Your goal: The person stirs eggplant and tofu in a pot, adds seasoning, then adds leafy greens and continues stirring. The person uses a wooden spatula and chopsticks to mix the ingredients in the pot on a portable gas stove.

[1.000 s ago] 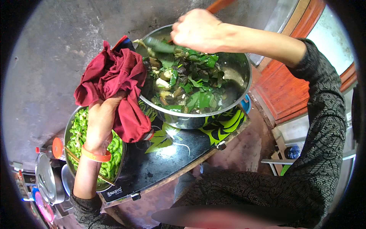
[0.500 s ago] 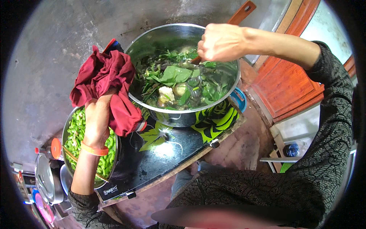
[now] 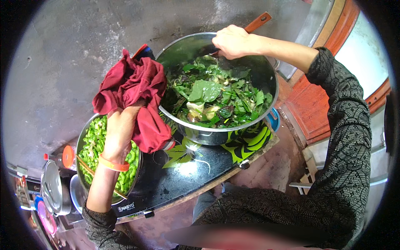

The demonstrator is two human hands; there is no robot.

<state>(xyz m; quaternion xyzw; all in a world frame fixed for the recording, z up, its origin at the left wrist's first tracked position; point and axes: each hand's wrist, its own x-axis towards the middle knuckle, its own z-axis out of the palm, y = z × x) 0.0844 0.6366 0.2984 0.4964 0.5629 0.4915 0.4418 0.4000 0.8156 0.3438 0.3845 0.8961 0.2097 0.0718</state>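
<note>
A large steel pot (image 3: 166, 114) stands on a black stove top, full of wet green leaves (image 3: 208, 91) with pale chunks among them. My left hand (image 3: 121, 127) is closed round a bunched dark red cloth (image 3: 129, 83), pressed against the pot's left side. Over the pot's far rim, my right hand (image 3: 233, 42) grips a wooden-handled utensil (image 3: 258, 22). Its brown handle, with a hole at the end, sticks out behind the hand. The lower end goes down among the leaves at the far side, so its shape is hidden.
Left of the stove (image 3: 179, 179) sits a bowl of cut green vegetables (image 3: 98, 143) with chopsticks (image 3: 87, 166) across it. Beyond are an orange-lidded jar (image 3: 68, 157) and a steel lidded pot (image 3: 52, 187). A grey wall rises behind; a wooden door (image 3: 306, 112) is at right.
My right hand has moved left and farther away across the pot with the utensil. The leaves have shifted and heaped up. My left hand still holds the cloth at the pot. The whole view has shifted slightly.
</note>
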